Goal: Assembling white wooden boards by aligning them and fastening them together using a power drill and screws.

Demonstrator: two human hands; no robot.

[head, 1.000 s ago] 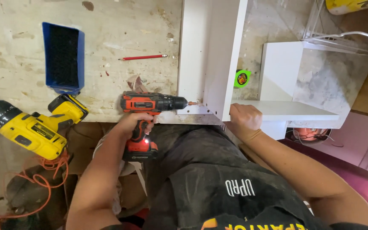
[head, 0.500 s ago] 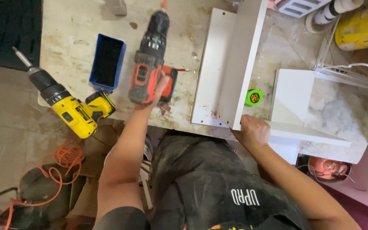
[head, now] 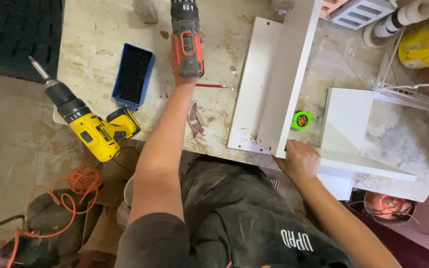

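Head view: our left hand (head: 183,63) has a closed grip on the red-and-black drill (head: 186,37), held out over the table (head: 95,54). Our right hand (head: 299,160) clamps the white panel (head: 274,84) edge at the table's near side. A yellow drill (head: 88,126) lies idle nearby.

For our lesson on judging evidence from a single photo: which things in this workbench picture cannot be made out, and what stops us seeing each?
Head view only:
- Orange drill: chuck and bit cut off by the top edge.
- Left hand: its grip on the handle is hidden beneath the drill.
- Right hand: fingertips hidden behind the white panel corner.
- Green tape measure: partly hidden behind the panel.
- Red pencil: tip too small to judge.
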